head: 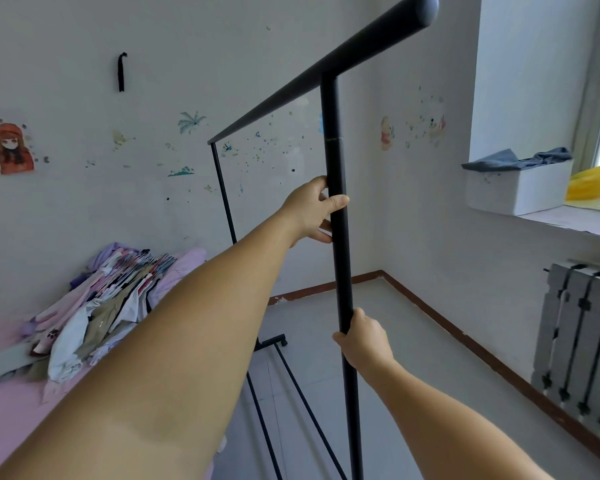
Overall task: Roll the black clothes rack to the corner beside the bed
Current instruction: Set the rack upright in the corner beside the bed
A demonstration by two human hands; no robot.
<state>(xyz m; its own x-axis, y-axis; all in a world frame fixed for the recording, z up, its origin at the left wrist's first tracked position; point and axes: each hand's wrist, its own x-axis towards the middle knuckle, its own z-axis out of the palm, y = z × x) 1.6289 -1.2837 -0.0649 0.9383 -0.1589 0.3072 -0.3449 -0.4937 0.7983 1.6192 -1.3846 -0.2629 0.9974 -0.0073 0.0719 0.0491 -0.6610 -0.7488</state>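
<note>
The black clothes rack (336,140) stands upright in front of me, bare of clothes, its top bar running from upper right down to the far post by the wall. My left hand (310,211) grips the near vertical post at mid height. My right hand (364,337) is closed around the same post lower down. A wheeled foot (274,340) of the rack rests on the grey floor near the bed (11,403), which has a pink sheet at the left. The room's corner (381,271) lies beyond the rack.
A pile of clothes on hangers (108,299) lies on the bed. A grey radiator (579,344) stands along the right wall under a windowsill (568,221) holding a white box (516,188). A brown baseboard (465,336) lines the walls.
</note>
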